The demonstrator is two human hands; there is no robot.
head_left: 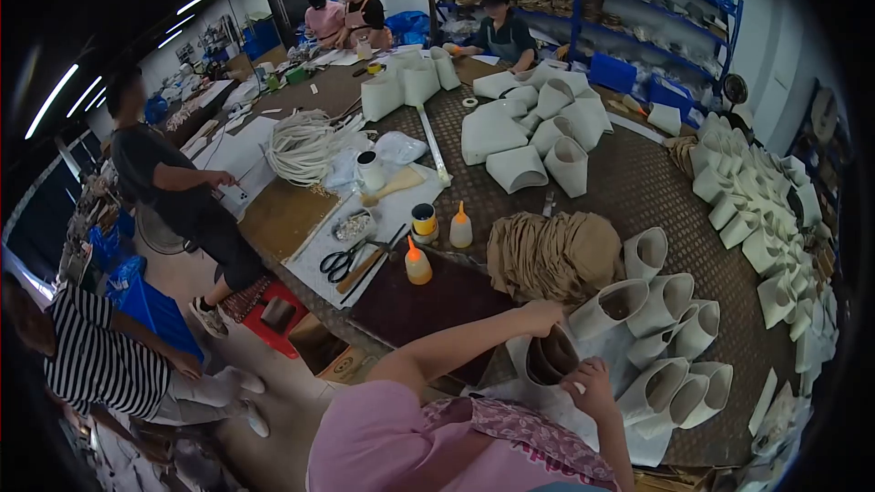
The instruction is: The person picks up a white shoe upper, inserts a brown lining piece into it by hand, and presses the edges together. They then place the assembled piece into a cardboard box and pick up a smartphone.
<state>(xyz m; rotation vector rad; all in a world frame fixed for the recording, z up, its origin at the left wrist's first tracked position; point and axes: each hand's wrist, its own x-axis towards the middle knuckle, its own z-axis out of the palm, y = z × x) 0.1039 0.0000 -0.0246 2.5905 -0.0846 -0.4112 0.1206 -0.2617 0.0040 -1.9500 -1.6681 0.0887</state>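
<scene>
A white tube-shaped piece with a brown inside (pixel 552 355) stands at the near table edge, its opening facing up. My left hand (pixel 541 317) has its fingers closed at the far rim of this piece; the fingertips are partly hidden. On the near right side of the rim, my right hand (pixel 591 384) is closed with curled fingers. Beyond my left hand lies a stack of folded brown pieces (pixel 554 255). Several white tubes (pixel 658 387) stand to the right of my hands. A dark red board (pixel 433 310) lies left of them.
Orange-tipped bottles (pixel 417 264), a yellow-black jar (pixel 424 219) and black scissors (pixel 341 261) are left of the brown stack. More white pieces (pixel 524 132) lie farther back. Other people stand across the table and at left. A red stool (pixel 273 317) is on the floor.
</scene>
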